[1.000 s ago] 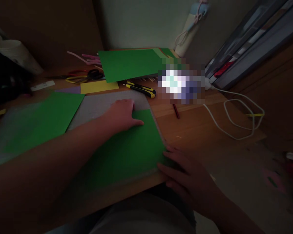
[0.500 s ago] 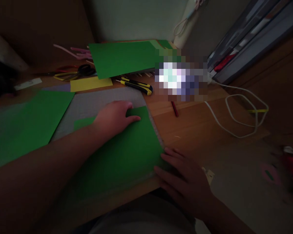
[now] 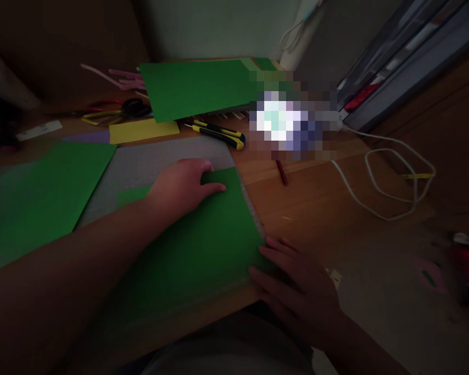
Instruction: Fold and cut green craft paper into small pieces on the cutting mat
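A green sheet of paper (image 3: 195, 250) lies on a grey mat (image 3: 164, 153) in front of me. My left hand (image 3: 182, 179) rests at the sheet's far edge, its thumb stretched out over the paper and apart from the forefinger. The other fingers are partly hidden behind the hand. At the sheet's near right corner, my right hand (image 3: 300, 286) has its fingers spread, with their tips touching the edge of the paper and mat. Another green sheet (image 3: 50, 187) lies to the left.
Beyond the mat are two yellow-and-black utility knives (image 3: 217, 134), a yellow paper strip (image 3: 144, 131), scissors (image 3: 117, 112) and a raised green sheet (image 3: 199, 86). A red pen-like stick (image 3: 281, 173) and a white cable (image 3: 391, 216) lie on the right of the wooden table (image 3: 297, 200).
The view has shifted very slightly. Both hands keep their places on the green sheet, and nothing has been taken up or let go.
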Available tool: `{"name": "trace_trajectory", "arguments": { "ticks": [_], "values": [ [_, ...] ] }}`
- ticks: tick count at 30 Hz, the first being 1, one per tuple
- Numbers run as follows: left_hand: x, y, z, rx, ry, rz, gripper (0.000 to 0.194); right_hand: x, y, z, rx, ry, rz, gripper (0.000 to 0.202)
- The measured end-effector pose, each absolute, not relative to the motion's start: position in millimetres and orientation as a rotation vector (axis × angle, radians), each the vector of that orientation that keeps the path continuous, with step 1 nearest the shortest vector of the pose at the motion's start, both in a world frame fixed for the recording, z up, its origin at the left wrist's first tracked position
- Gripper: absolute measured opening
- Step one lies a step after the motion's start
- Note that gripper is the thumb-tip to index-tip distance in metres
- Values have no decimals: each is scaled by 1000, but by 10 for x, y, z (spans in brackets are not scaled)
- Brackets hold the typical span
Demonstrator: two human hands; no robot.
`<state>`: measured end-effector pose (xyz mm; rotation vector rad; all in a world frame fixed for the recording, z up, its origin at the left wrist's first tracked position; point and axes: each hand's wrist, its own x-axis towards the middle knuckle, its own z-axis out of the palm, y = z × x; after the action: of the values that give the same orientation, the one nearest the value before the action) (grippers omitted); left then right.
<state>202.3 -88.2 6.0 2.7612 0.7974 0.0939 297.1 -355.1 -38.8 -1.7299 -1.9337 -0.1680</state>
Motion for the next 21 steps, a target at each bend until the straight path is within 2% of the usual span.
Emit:
{"name": "trace_trajectory", "arguments": {
  "ticks": [21],
  "values": [
    [2042,-864,51,2741,819,89,41,2976,-3549,-374,-1744,-1940,-173,28]
  ]
}}
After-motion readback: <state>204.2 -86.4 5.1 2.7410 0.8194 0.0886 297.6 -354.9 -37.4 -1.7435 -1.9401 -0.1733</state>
